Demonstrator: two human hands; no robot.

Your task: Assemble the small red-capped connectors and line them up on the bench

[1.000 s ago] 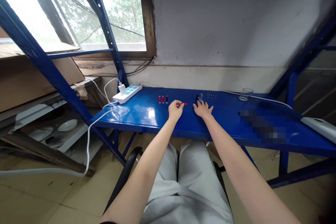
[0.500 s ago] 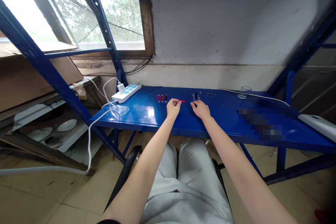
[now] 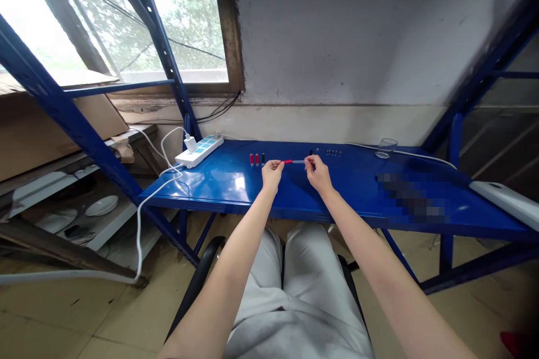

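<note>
My left hand (image 3: pixel 272 173) pinches a slim red stick-like piece (image 3: pixel 287 161) above the blue table. From the other side, the fingers of my right hand (image 3: pixel 319 173) are closed on a thin, pale, see-through tube (image 3: pixel 298 161). The two pieces lie in one line, end to end, and appear to touch; how far one enters the other is too small to tell. Left of my left hand, two short red pieces (image 3: pixel 254 159) and a black piece (image 3: pixel 263 159) with light lower ends stand in a row. A small dark piece (image 3: pixel 311 152) lies behind my right hand.
Several tiny light parts (image 3: pixel 334 152) lie in a row at the back of the blue table (image 3: pixel 353 185). Right of them is a clear glass (image 3: pixel 386 148). A white power strip (image 3: pixel 199 151) with a trailing cable sits at the left end; a blurred dark object (image 3: pixel 412 197) lies right.
My right hand has lifted the pale tube off the table and brought it left to the end of the red piece. My left hand still holds the red piece.
</note>
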